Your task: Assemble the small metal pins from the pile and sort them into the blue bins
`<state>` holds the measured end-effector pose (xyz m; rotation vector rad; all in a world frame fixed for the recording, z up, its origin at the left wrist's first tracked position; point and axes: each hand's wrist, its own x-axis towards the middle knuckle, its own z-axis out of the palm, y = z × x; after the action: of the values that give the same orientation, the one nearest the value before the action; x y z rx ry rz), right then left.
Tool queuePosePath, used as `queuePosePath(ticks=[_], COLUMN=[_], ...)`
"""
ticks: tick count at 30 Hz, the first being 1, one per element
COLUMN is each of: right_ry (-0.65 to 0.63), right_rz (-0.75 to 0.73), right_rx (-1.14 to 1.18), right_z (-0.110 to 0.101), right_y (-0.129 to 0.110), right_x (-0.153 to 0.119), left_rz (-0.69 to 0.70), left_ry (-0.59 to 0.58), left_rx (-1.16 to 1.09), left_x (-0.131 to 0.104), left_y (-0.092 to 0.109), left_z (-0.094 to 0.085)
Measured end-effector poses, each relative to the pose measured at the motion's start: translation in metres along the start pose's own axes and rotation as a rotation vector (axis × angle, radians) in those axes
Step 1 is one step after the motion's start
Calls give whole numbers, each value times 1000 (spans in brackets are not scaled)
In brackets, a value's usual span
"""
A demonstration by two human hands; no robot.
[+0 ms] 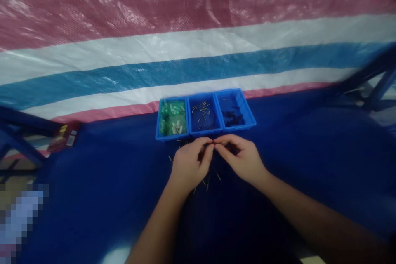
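Note:
My left hand [192,163] and my right hand [243,157] meet fingertip to fingertip just in front of the blue bins. Both are closed in a pinch. Whatever lies between the fingertips is too small and dark to make out. Several thin brass-coloured pins [218,175] lie scattered on the dark blue surface under and beside my hands. The middle bin [192,127] holds more thin metal pins. In the left bin [158,130] are small clear and silvery pieces with green material. Dark small pieces sit in the right bin [247,117].
A striped plastic sheet [192,66] rises behind the dark blue surface [102,181]. A red box [64,136] lies at the far left beside a dark frame leg [23,140]. Another dark frame [368,74] stands at the right. A pale object [117,254] shows at the bottom edge.

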<state>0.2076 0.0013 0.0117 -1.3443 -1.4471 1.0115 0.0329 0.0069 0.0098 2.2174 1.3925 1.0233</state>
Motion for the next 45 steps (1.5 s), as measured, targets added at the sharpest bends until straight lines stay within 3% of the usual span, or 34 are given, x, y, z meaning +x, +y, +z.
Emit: queuePosePath(ticks=[45], right_ry=[-8], right_rz=[-105], right_rx=[-104], right_z=[-1], right_y=[-4], right_x=[-2], left_rz=[22], left_ry=[-14], left_rx=[23], left_x=[0], left_y=[-2], left_z=[0])
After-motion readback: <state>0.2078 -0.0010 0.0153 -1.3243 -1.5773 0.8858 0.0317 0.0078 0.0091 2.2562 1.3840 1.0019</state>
